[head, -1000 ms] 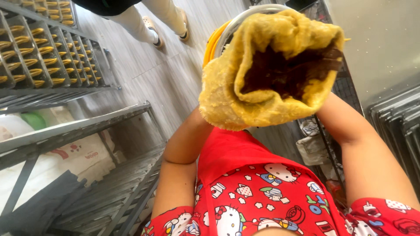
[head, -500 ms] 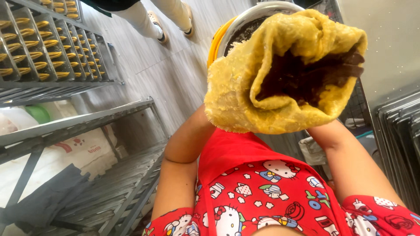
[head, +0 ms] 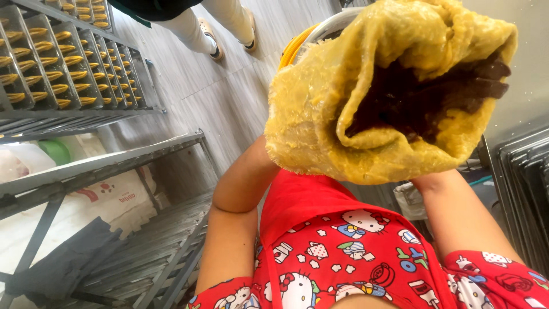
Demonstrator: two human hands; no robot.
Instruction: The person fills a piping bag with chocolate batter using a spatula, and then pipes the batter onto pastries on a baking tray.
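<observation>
Dough sheet [head: 320, 126], yellow, wrapped round dark filling [head: 417, 97], held up near the camera over a bowl rim [head: 320, 31]. Both hands hidden beneath; grip can't be told. Best support the underside evenly, keep the fold up.

The big yellow dough sheet [head: 320, 126] looks soft, moist and rough, with a dark matt filling [head: 412, 97] inside. Left of the dough, the rack [head: 103, 163] is grey matt metal. Below the dough, the red apron [head: 354, 252] is printed cloth.
</observation>
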